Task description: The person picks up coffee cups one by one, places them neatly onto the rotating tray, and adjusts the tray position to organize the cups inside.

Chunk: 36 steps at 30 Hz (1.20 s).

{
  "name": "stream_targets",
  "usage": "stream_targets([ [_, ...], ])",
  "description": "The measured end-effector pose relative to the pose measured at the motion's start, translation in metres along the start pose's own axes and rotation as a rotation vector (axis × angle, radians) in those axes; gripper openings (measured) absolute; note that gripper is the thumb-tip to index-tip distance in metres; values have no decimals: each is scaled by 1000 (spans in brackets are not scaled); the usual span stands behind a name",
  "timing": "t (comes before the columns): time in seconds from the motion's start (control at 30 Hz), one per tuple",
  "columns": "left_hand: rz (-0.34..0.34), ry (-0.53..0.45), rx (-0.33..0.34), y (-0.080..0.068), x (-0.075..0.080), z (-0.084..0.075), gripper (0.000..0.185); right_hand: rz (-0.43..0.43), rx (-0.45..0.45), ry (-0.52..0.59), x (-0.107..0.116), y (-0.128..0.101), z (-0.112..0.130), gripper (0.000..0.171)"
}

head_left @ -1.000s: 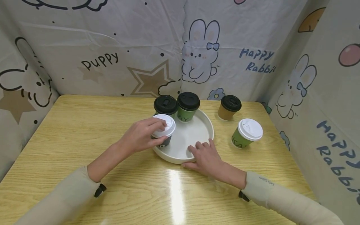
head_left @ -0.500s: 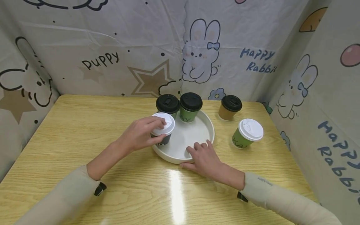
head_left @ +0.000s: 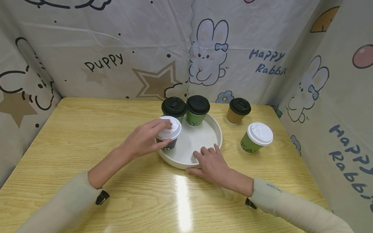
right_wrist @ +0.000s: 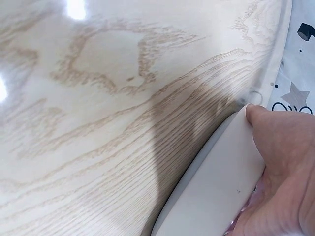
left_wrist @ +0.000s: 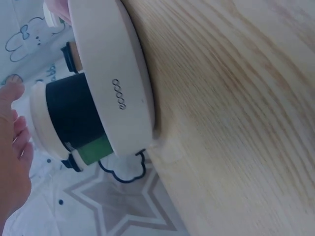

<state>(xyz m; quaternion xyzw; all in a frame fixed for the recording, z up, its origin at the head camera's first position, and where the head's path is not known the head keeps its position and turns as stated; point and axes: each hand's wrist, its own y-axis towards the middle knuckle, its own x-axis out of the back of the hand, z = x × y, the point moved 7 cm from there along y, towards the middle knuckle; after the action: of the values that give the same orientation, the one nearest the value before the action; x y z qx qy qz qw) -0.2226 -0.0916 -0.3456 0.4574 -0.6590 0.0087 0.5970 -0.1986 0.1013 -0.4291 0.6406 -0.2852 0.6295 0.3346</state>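
Note:
My left hand (head_left: pixel 144 137) holds the dark paper coffee cup (head_left: pixel 168 144) by its white lid. Its fingers bend over the lid's top and its thumb lies along the near side. That cup stands upright at the left of a round white tray (head_left: pixel 195 142). Two cups with black lids share the tray's far side: one cup (head_left: pixel 174 107), partly hidden by the white lid, and a green cup (head_left: pixel 194 120) beside it. With its thumb outside and its fingers inside, my right hand (head_left: pixel 212 168) grips the tray's near rim; the right wrist view shows the thumb on the outer wall (right_wrist: pixel 211 187).
Off the tray to the right, a brown cup (head_left: pixel 234 116) with a black lid and a green cup (head_left: pixel 250 144) with a white lid stand on the wooden table (head_left: pixel 87 129). Cloth walls (head_left: pixel 116 81) printed with cartoons rise behind the table and at both sides.
The tray has turned slightly: its black-lidded cups shifted a little right, the white-lidded cup a little back with my left hand, and my right hand slightly left. The last half second shows almost no motion.

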Motion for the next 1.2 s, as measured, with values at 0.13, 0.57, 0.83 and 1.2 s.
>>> stream_targets([
  [0.13,-71,-9,-121,2,7,-18,38,-11,6,-11,0,0,0,60],
  [0.57,50,-57,-344,-10,-27,-64,36,-81,38,-41,4,-1,4,54],
  [0.83,247,-27,-241,-21,-63,-52,39,-53,26,-35,1,-1,4,54],
  [1.2,357,48,-172,-28,-80,-38,38,-31,17,-37,0,-1,4,59],
])
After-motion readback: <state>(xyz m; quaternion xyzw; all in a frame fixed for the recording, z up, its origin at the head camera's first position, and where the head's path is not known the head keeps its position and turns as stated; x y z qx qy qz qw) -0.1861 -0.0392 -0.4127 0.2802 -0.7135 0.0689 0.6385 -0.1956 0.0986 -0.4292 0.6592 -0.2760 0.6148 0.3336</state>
